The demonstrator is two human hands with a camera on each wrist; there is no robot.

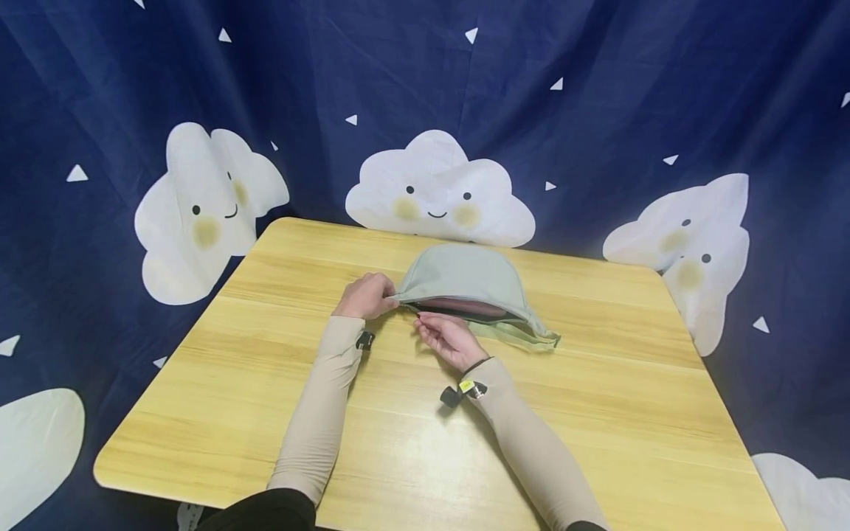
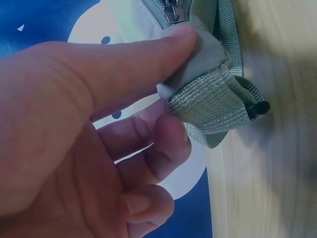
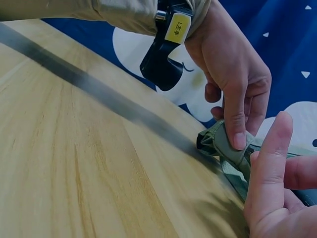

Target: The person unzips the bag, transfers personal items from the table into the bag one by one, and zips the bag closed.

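A pale grey-green waist bag (image 1: 465, 276) lies on the table, its zipped mouth gaping and a pinkish-brown inside showing. My left hand (image 1: 367, 296) pinches the bag's left end, just beside the webbing strap (image 2: 210, 104); the thumb presses close below the metal zipper slider (image 2: 174, 11). At the same end of the mouth, my right hand (image 1: 451, 341) has thumb and finger together on what looks like the small dark zipper pull (image 1: 417, 316). In the right wrist view, the right hand's fingers (image 3: 270, 168) partly cover that spot, next to the left hand.
The wooden table (image 1: 232, 398) has rounded corners. Behind it hangs a dark blue curtain (image 1: 412, 66) with smiling clouds and white triangles. A green strap (image 1: 511, 335) trails from the bag's right end. Small black cameras (image 1: 458, 394) sit on both wrists.
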